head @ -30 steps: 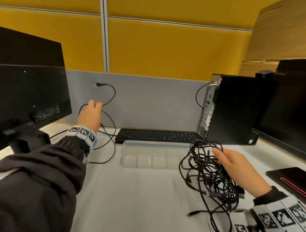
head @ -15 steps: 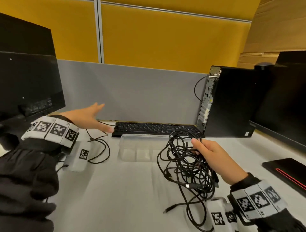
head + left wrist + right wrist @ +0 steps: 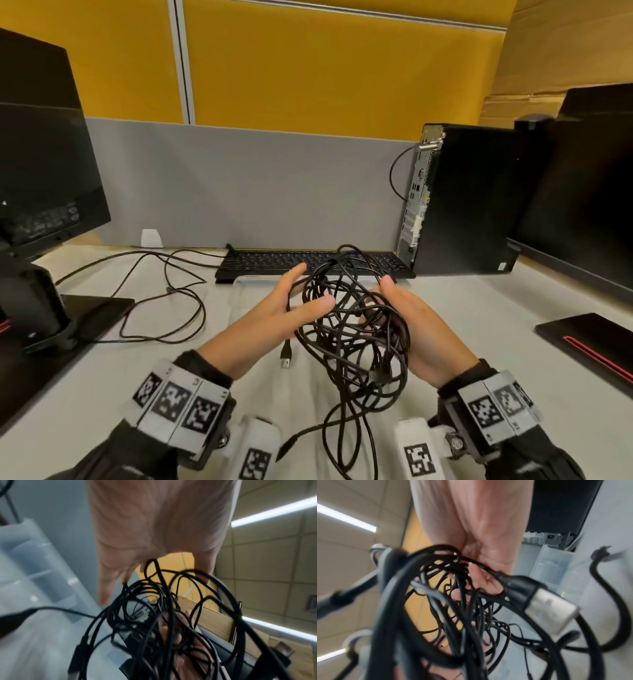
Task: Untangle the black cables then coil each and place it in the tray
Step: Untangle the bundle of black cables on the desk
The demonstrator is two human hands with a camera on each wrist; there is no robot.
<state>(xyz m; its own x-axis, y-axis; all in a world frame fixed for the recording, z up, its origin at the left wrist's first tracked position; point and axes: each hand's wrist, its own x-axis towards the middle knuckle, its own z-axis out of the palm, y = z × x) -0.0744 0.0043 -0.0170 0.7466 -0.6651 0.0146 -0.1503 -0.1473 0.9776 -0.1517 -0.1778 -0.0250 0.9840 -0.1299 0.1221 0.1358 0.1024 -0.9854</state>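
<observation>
A tangle of black cables (image 3: 346, 329) hangs above the table between my two hands. My right hand (image 3: 376, 301) grips it from the right, fingers curled through the loops (image 3: 481, 582). My left hand (image 3: 310, 289) lies against its left side with fingers straight, palm (image 3: 154, 520) facing the tangle (image 3: 154, 615). A USB plug (image 3: 286, 358) dangles below the left hand. Another plug (image 3: 539, 601) sits close to the right wrist camera. The clear plastic tray (image 3: 250, 280) stands just behind the hands, mostly hidden by them.
One loose black cable (image 3: 164, 301) sprawls on the table to the left. A keyboard (image 3: 274, 262) lies behind the tray and a PC tower (image 3: 462, 198) stands back right. Monitors (image 3: 44, 164) (image 3: 589, 192) flank the desk. A black pad with a red stripe (image 3: 589, 339) lies at right.
My left hand let go of the loose cable at far left and swung in to the tangle. My right hand carried the tangle up and toward the centre.
</observation>
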